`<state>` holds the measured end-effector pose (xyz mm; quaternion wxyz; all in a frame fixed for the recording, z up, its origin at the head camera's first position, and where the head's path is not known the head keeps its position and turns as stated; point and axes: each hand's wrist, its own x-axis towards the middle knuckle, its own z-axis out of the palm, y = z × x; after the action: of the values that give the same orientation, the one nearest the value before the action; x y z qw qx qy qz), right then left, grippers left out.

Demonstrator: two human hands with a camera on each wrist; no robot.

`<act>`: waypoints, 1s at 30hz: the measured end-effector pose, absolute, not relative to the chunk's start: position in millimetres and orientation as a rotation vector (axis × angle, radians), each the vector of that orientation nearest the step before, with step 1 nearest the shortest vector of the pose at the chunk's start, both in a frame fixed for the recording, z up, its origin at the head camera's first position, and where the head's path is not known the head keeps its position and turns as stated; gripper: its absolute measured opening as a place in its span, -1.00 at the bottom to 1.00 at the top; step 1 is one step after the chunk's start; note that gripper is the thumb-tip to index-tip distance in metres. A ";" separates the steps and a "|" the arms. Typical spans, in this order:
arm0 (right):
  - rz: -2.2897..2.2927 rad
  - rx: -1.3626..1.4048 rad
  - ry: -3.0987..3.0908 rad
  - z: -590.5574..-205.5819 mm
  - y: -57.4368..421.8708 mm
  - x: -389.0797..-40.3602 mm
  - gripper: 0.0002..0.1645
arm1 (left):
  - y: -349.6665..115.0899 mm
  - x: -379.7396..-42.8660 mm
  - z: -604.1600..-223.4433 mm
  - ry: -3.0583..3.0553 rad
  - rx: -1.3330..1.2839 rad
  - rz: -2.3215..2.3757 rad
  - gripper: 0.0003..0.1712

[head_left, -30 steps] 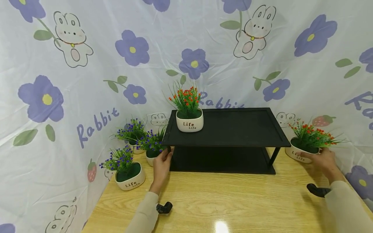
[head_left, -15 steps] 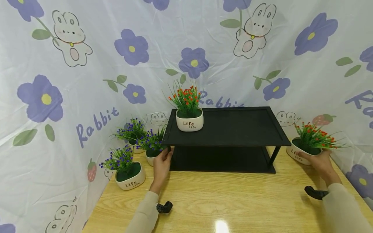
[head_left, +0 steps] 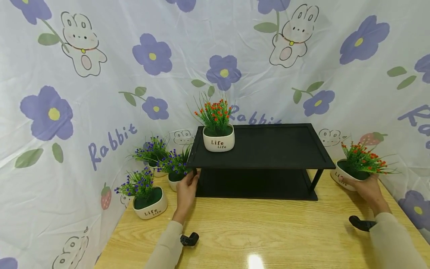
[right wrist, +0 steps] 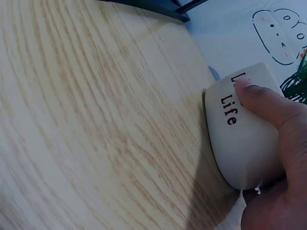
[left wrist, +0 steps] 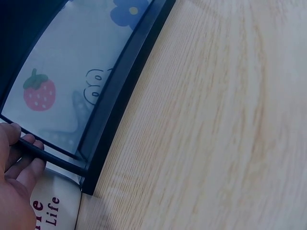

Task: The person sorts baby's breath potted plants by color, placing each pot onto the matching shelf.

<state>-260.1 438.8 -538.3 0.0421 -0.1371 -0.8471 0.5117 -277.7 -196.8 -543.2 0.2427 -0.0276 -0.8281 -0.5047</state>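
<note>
My left hand [head_left: 186, 190] pinches the front left post [left wrist: 53, 158] of a two-tier black shelf [head_left: 268, 149], thumb on one side and fingers on the other. At the shelf's right, my right hand [head_left: 368, 191] grips a white oval pot [right wrist: 244, 129] of artificial red flowers [head_left: 364, 158]. The thumb lies across the "Life" lettering on the pot's front; the other fingers are mostly hidden. The pot stands at the table's right side. Another white pot [head_left: 219, 144] with red flowers sits on the left of the upper tier.
Left of the shelf stand three white pots with purple flowers: a front one [head_left: 151, 207], one [head_left: 173, 185] right beside my left hand, and one [head_left: 156, 171] behind. A rabbit-print cloth [head_left: 111, 93] hangs behind the wooden table [head_left: 252, 224].
My right hand has moved a little left and nearer around the pot, and the pot has shifted slightly to the right and nearer. The left hand stays on the shelf post.
</note>
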 end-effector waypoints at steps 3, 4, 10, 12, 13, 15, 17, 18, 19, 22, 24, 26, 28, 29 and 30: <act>1.551 -0.475 -2.621 -538.6 439.5 -259.1 0.60 | -197.2 -277.6 -543.1 -2.268 -0.076 -1.393 -0.69; 1.541 -0.493 -2.634 -538.4 439.8 -258.8 0.60 | -197.2 -277.6 -543.3 -2.267 -0.080 -1.392 -0.69; 1.499 -0.563 -2.685 -536.0 441.7 -258.6 0.59 | -196.5 -278.3 -544.5 -2.264 -0.094 -1.356 -0.70; 1.513 -0.565 -2.677 -536.0 441.6 -259.1 0.58 | -196.6 -278.9 -543.9 -2.254 -0.098 -1.355 -0.71; 1.520 -0.564 -2.669 -536.0 441.2 -259.4 0.57 | -196.7 -279.2 -543.8 -2.249 -0.100 -1.352 -0.71; 1.535 -0.552 -2.645 -536.1 440.0 -260.0 0.56 | -196.8 -279.5 -543.3 -2.243 -0.101 -1.349 -0.71; 1.530 -0.535 -2.640 -535.5 438.9 -260.6 0.55 | -196.8 -279.4 -542.7 -2.246 -0.102 -1.356 -0.70; 1.528 -0.519 -2.632 -535.2 438.4 -261.0 0.54 | -196.9 -279.3 -542.8 -2.251 -0.103 -1.360 -0.70; 1.522 -0.505 -2.625 -534.4 437.9 -261.3 0.53 | -196.9 -279.1 -542.3 -2.258 -0.101 -1.364 -0.69; 1.514 -0.451 -2.590 -531.4 437.6 -262.2 0.50 | -197.3 -278.5 -541.3 -2.272 -0.098 -1.390 -0.69; 1.523 -0.406 -2.556 -528.7 438.1 -263.4 0.48 | -197.4 -278.5 -541.3 -2.279 -0.084 -1.401 -0.70; 1.524 -0.376 -2.531 -525.5 439.0 -265.0 0.45 | -197.8 -278.7 -541.8 -2.283 -0.076 -1.405 -0.70; 1.522 -0.359 -2.520 -521.6 440.5 -267.1 0.44 | -198.0 -279.2 -542.6 -2.286 -0.071 -1.405 -0.70; 1.524 -0.358 -2.516 -519.9 441.4 -268.1 0.42 | -198.2 -279.5 -542.9 -2.287 -0.069 -1.406 -0.70; 1.526 -0.357 -2.514 -517.8 441.5 -268.5 0.41 | -198.2 -279.5 -543.1 -2.283 -0.071 -1.406 -0.70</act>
<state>-268.5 441.5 -517.8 0.0896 -0.1200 -0.8452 0.5131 -279.5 -198.2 -543.1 0.2279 -0.0256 -0.8288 -0.5104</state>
